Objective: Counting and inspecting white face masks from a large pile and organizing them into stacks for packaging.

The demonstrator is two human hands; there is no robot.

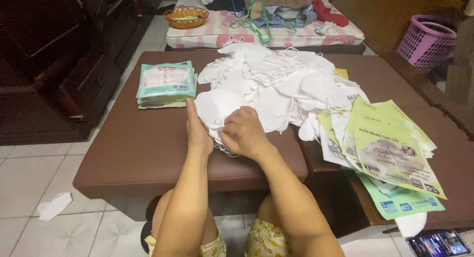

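A low brown padded bench (143,153) stands on a pale tiled floor (29,173), with dark wooden furniture to the left and a thin patterned mattress (276,37) behind it.

At the near middle of the bench, both hands gather a small stack of white face masks (217,108). The left hand (196,131) stands on edge against the stack's left side, fingers straight and pressed flat to it, thumb tucked behind. The right hand (244,133) lies over the stack's near right side, fingers curled down and pinching the mask edges, so the stack is squeezed between the two hands. The elastic loops of the masks show just under the right hand.

Just behind the stack, touching it, spreads a large loose heap of white masks (281,81) across the middle of the bench. Left of the heap, near the left hand but apart from it, rest sealed green-and-white packets (166,84) piled one on another. To the right, a fan of empty yellow-green pouches (390,148) overlaps the bench's right part and hangs over its near edge.

Farther out, one white mask (54,206) lies on the floor at the left. A phone (437,243) lies on the floor at the lower right. On the mattress stand an orange basket (186,16), green hangers (256,20) and folded clothes (286,7). A pink laundry basket (425,42) stands at the far right.
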